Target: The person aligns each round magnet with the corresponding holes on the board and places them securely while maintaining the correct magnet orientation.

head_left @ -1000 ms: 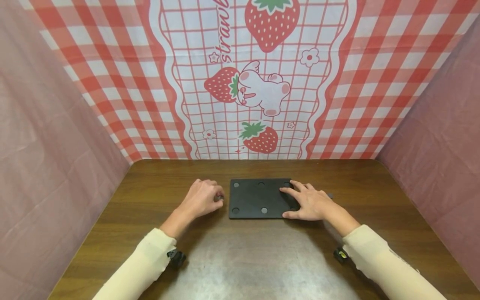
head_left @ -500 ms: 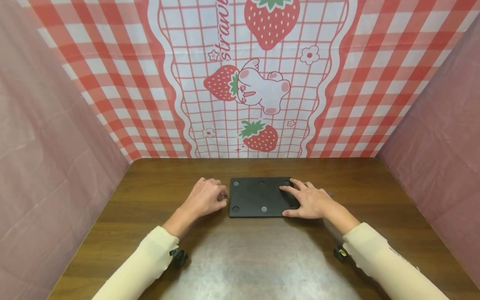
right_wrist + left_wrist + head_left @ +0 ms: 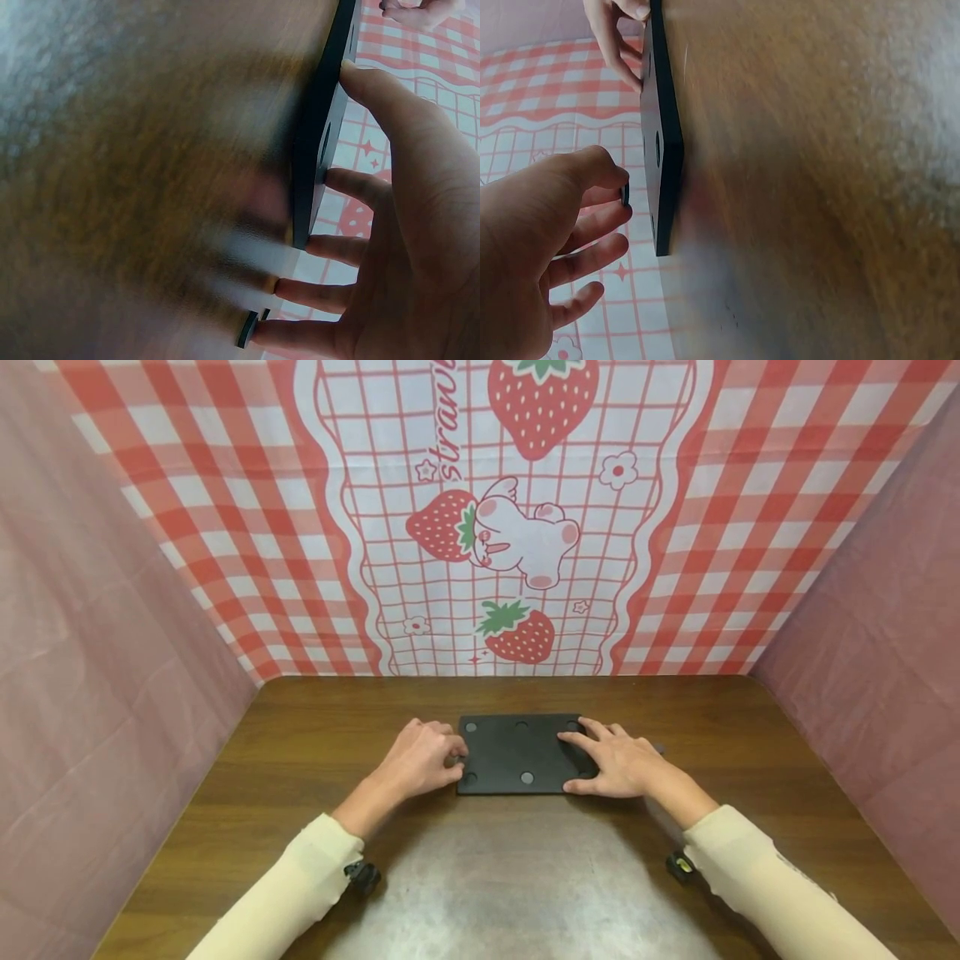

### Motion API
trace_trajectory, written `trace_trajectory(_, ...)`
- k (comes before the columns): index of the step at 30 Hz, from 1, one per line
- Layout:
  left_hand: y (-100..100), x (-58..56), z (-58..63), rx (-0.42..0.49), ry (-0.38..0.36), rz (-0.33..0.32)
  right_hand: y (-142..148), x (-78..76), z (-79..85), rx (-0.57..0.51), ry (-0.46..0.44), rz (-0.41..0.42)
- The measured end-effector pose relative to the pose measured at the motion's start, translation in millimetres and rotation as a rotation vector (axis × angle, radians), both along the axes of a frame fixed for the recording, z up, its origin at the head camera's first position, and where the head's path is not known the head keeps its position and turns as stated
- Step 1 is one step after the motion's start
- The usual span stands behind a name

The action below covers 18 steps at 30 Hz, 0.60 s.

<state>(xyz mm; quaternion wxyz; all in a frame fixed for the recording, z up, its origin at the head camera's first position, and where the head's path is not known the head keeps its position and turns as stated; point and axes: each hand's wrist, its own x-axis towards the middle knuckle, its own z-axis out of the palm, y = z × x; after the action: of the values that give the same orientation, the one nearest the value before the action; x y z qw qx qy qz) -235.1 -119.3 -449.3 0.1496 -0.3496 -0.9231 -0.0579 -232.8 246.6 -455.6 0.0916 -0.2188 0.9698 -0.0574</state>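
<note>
A flat black rectangular board (image 3: 498, 752) lies on the table, with round recesses along its two long sides, some showing lighter grey. My left hand (image 3: 422, 758) is at the board's left end, its fingertips just over that edge. In the left wrist view it pinches a small thin dark disc (image 3: 625, 194) edge-on between thumb and fingers, beside the board's face. With fingers spread, my right hand (image 3: 618, 766) rests on the board's right end and covers part of it. The right wrist view has its thumb and fingers touching the board (image 3: 309, 161).
Small dark flat pieces (image 3: 247, 328) lie on the table (image 3: 480, 877) by my right little finger. Behind the table hangs a checked strawberry cloth (image 3: 517, 527). Pink cloth walls (image 3: 97, 635) stand at both sides.
My left hand has moved right, from beside the board to over its left edge, still pinching the disc. My right hand and the board have stayed put.
</note>
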Motion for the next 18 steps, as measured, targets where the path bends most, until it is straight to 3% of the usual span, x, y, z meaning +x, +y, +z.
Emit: trace_trajectory(18, 3.1, 5.7, -4.3, -0.021, -0.031, -0.051, -0.3, 1.1, 1.5, 0.003, -0.005, 0.007)
